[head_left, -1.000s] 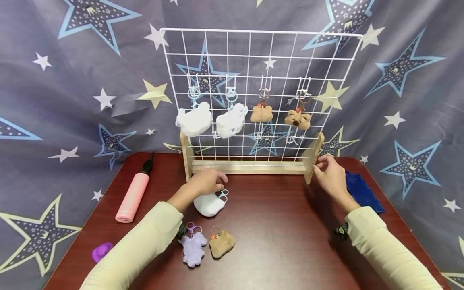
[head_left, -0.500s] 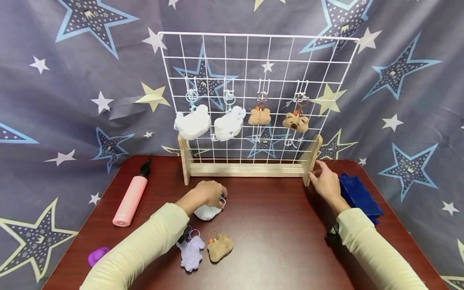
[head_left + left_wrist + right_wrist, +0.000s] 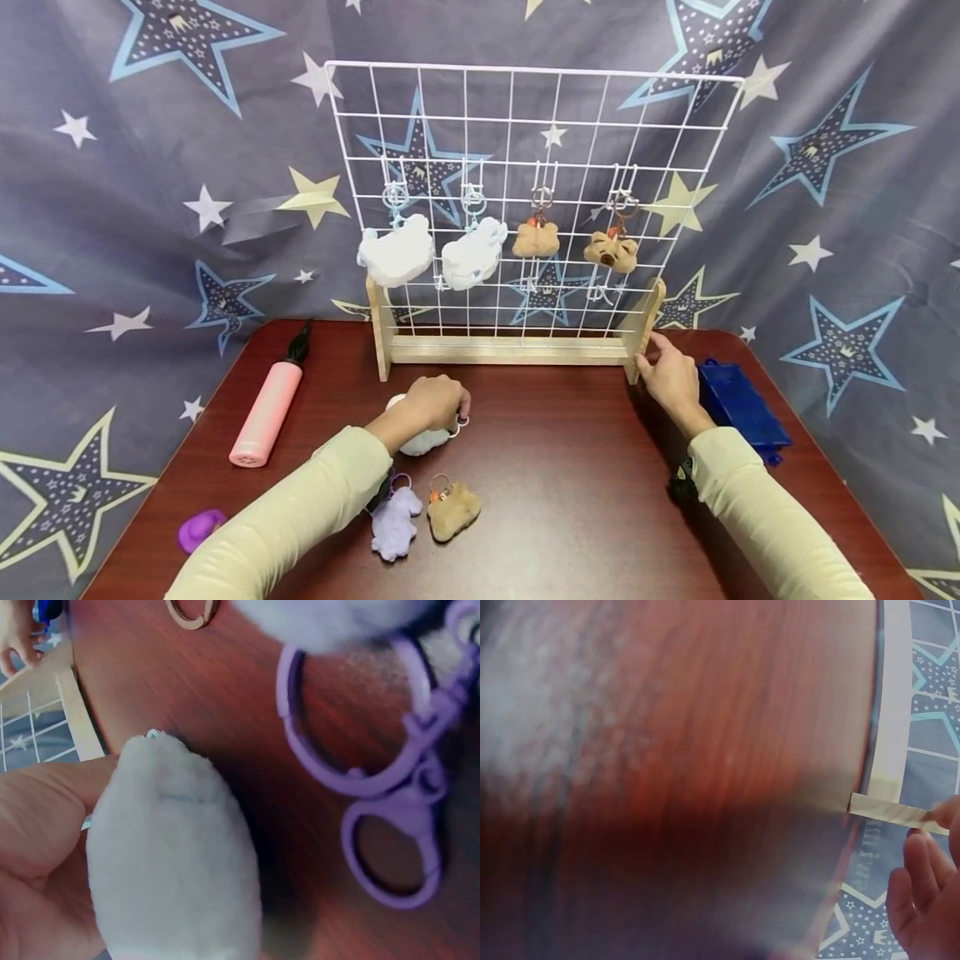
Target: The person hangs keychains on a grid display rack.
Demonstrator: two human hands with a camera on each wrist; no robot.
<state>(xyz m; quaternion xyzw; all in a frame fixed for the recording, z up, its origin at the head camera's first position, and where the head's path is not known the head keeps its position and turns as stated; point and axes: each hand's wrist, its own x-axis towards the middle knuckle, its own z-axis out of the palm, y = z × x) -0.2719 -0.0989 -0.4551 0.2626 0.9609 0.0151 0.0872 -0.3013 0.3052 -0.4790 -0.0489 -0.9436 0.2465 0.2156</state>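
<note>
My left hand (image 3: 431, 404) has its fingers curled down at the ring end of a white plush keychain (image 3: 426, 442) on the table. In the left wrist view the white plush keychain (image 3: 176, 862) stands close to the camera beside the palm, its ring mostly hidden. My right hand (image 3: 671, 383) grips the right wooden end (image 3: 643, 329) of a white wire grid rack, thumb on one side and fingers on the other. The right wrist view shows this wooden foot (image 3: 892, 811) between the fingertips. A purple plush keychain (image 3: 394, 523) and a brown plush keychain (image 3: 453, 510) lie nearer me.
On the rack's hooks hang two white plush keychains (image 3: 397, 252) and two brown ones (image 3: 536, 240). A pink hand pump (image 3: 266, 412) and a small purple hat-shaped piece (image 3: 201, 529) lie at left. A dark blue tray-like item (image 3: 742, 408) lies at right.
My left hand has come down onto the white plush keychain's ring end, and the plush has shifted slightly. My right hand has moved left onto the rack's wooden end and closed on it.
</note>
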